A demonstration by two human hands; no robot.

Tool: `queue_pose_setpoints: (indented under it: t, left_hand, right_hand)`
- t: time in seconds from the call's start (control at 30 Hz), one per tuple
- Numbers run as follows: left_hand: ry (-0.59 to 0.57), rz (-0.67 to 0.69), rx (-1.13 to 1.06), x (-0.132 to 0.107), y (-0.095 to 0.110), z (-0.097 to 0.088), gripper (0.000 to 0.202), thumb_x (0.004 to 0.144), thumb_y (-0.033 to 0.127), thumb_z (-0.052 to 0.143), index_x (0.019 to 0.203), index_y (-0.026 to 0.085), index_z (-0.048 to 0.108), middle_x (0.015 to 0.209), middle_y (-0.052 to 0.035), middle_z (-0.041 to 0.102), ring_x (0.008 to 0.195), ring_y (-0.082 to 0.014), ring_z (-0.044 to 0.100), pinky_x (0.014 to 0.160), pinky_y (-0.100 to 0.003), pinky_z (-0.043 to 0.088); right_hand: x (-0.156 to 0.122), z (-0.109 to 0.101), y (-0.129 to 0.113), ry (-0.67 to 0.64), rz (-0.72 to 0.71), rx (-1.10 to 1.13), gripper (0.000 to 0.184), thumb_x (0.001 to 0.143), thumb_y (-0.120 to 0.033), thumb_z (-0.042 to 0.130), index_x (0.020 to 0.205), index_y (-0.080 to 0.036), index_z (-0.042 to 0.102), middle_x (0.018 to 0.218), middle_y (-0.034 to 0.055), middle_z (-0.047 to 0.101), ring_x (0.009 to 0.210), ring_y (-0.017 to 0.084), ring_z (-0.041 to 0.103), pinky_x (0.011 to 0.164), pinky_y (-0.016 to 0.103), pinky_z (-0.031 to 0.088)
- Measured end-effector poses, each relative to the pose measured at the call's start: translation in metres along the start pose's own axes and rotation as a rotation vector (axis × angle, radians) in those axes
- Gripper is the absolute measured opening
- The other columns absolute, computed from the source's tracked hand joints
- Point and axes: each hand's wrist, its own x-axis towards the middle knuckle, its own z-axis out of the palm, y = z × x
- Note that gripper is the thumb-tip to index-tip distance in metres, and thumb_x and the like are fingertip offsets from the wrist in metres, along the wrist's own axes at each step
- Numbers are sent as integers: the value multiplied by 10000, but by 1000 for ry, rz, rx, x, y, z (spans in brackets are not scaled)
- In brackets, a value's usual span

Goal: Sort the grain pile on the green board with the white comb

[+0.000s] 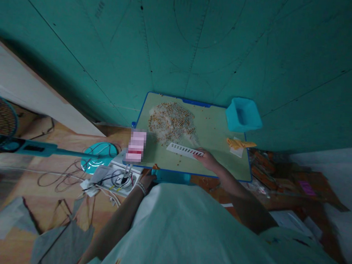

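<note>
Your right hand (206,159) pinches a slotted white strip (182,150), grain pile (172,122) at its eleven o'clock; your left hand (147,179), grip unclear, at the lower teal bin (174,177), nine o'clock.

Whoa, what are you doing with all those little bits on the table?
The person's right hand holds one end of a white slotted strip over the table. Just beyond it lies a spread-out pile of yellowish and pale bits. The left hand is beside a blue tub at the near edge. A blue basket sits at the far right corner, with an orange cloth-like thing nearby.
</note>
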Motion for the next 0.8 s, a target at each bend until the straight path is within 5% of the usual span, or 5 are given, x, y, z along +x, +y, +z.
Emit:
queue_pose_setpoints:
  t: [0.33, 0.57, 0.8]
  left_hand:
    - [-57, 1, -38, 8, -6, -2, 474, 459, 48, 587, 911, 190, 560, 641, 8, 656, 576, -182, 612, 619, -311, 480]
    - [-41, -31, 8, 20, -12, -4, 424, 471, 47, 583, 869, 193, 584, 587, 19, 619, 591, -195, 623, 623, -316, 469]
    - [-50, -81, 31, 28, -15, -1, 282, 472, 36, 601, 713, 178, 569, 505, 49, 579, 512, -150, 595, 559, -266, 463]
  right_hand:
    - [-26, -11, 7, 5, 68, 3, 157, 715, -297, 558, 785, -180, 636, 775, 19, 641, 723, 153, 577, 692, 276, 462]
    - [-44, -27, 18, 128, 88, -19, 194, 725, -331, 550, 821, -184, 632, 779, 27, 631, 731, 163, 577, 707, 294, 465]
    - [-69, -9, 22, 22, -29, -34, 239, 807, -326, 513, 922, -196, 676, 906, 63, 631, 864, 180, 582, 814, 330, 464]
